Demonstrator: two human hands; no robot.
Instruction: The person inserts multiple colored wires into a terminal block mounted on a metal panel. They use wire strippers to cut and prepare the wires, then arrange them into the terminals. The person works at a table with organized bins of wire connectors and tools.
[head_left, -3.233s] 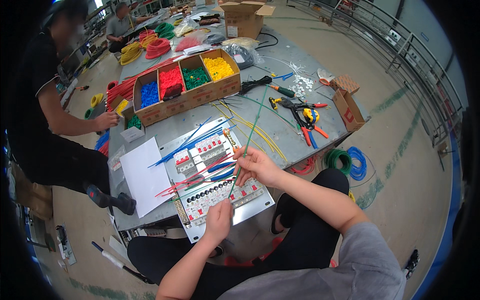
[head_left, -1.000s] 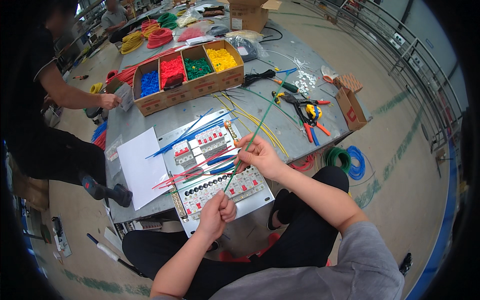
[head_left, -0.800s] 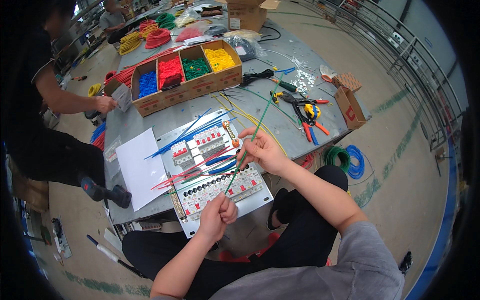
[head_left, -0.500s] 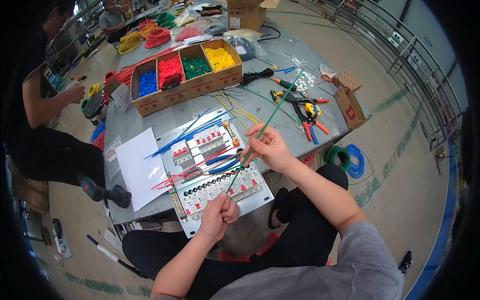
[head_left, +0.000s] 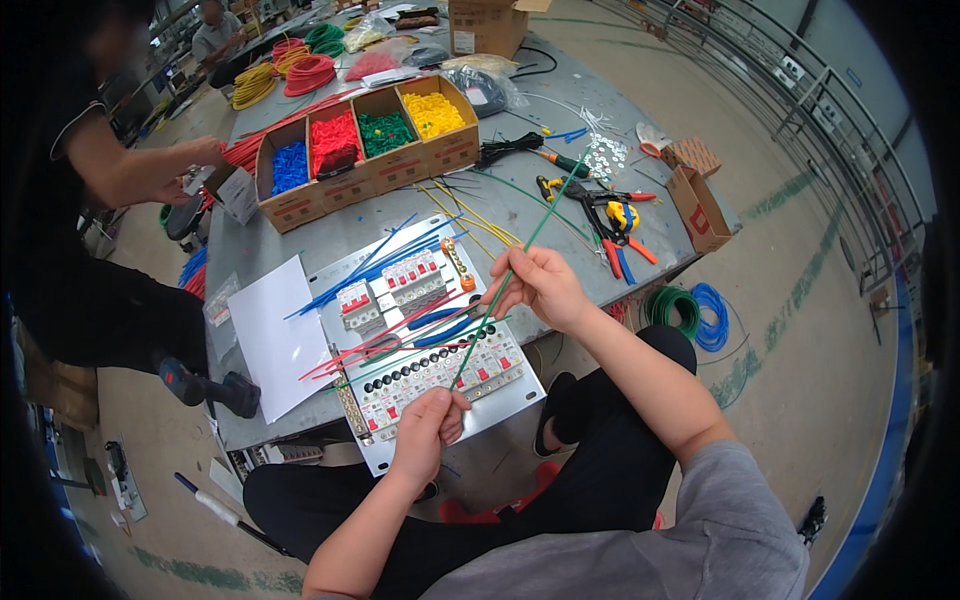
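Observation:
A long green wire [head_left: 543, 222] runs slantwise between my two hands, over a white mounting plate [head_left: 381, 462]. Its lower end is pinched in my left hand [head_left: 428, 425], at the plate's near edge. My right hand [head_left: 537, 287] grips it farther up, thumb against fingers. Rows of circuit breakers [head_left: 413, 279] are fixed on the plate, along with a brass terminal bar [head_left: 351, 405]. Loose blue wires [head_left: 372, 268] and red wires [head_left: 372, 346] lie across it, beside blue-handled pliers [head_left: 440, 326].
A divided cardboard box [head_left: 372, 181] holds blue, red, green and yellow caps. Cutters and strippers [head_left: 610, 235] lie right, near a yellow tape measure [head_left: 622, 216]. White paper [head_left: 277, 335] touches the plate's left side. Another person [head_left: 110, 250] stands left. Wire coils [head_left: 690, 315] rest on the floor.
My right hand has shifted slightly, still holding the green wire; my left stays nearly in place. The person at left has reached an arm toward a small box by the table.

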